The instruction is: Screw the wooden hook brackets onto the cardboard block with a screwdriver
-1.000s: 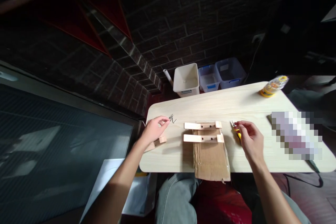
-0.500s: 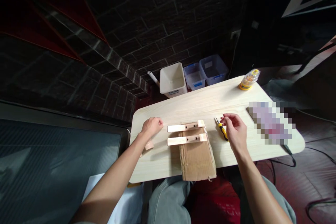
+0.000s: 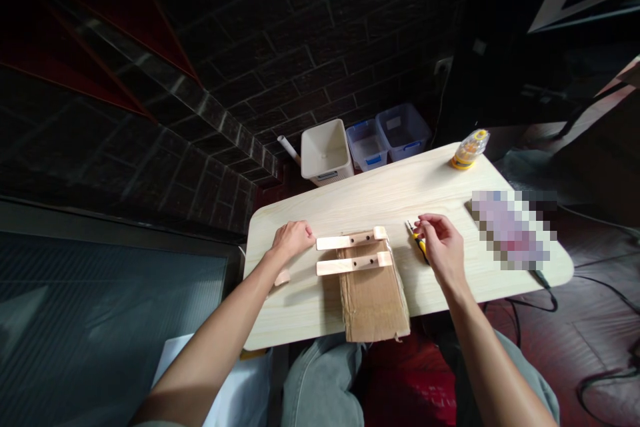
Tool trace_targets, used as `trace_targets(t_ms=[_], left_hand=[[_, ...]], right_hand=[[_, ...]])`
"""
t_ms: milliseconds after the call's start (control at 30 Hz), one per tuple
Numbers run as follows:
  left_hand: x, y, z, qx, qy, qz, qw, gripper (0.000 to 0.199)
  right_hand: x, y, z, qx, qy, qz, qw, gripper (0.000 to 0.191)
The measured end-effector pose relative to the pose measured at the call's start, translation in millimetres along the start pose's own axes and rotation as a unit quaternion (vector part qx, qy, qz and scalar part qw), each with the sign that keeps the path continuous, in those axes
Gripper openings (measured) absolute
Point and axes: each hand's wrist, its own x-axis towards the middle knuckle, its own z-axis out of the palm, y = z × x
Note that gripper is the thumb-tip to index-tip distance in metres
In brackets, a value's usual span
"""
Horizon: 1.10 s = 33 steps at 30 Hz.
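Note:
Two pale wooden hooks lie side by side across a piece of brown cardboard (image 3: 375, 310). Each of them, the upper hook (image 3: 335, 243) and the lower hook (image 3: 335, 267), has two dark holes and a raised block at its right end. My left hand (image 3: 294, 239) rests with curled fingers beside the upper hook's left end; whether it touches is unclear. My right hand (image 3: 444, 243) is pinched, and what its fingertips hold, if anything, is too small to tell. Partly behind it lies a yellow-and-black screwdriver (image 3: 419, 244). Another wooden piece (image 3: 283, 277) shows beside my left forearm.
On the pale table (image 3: 300, 320), a clear bottle with a yellow base (image 3: 470, 150) stands at the back right, near a blurred-out flat object (image 3: 510, 233) with a cable. Behind the table are a white bin (image 3: 327, 153) and two clear tubs (image 3: 367, 143).
My left hand has moved slightly right, closer to the upper hook's end. The right hand has shifted a little left and covers more of the screwdriver. The view has shifted slightly.

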Motion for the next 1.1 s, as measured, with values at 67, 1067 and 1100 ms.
trace_targets(t_ms=[67, 1067, 1100], left_hand=[[0.0, -0.1, -6.0, -0.036, 0.009, 0.003, 0.999, 0.014], [-231.8, 107.0, 60.2, -0.712, -0.008, 0.038, 0.702, 0.032], [-234.1, 112.8, 63.9, -0.718, -0.016, 0.038, 0.695, 0.033]], right_hand=[[0.7, 0.9, -2.0, -0.002, 0.000, -0.001, 1.000, 0.027], [-146.2, -45.7, -34.4, -0.058, -0.243, -0.082, 0.965, 0.023], [-153.4, -47.4, -36.0, -0.063, -0.255, -0.083, 0.961, 0.023]])
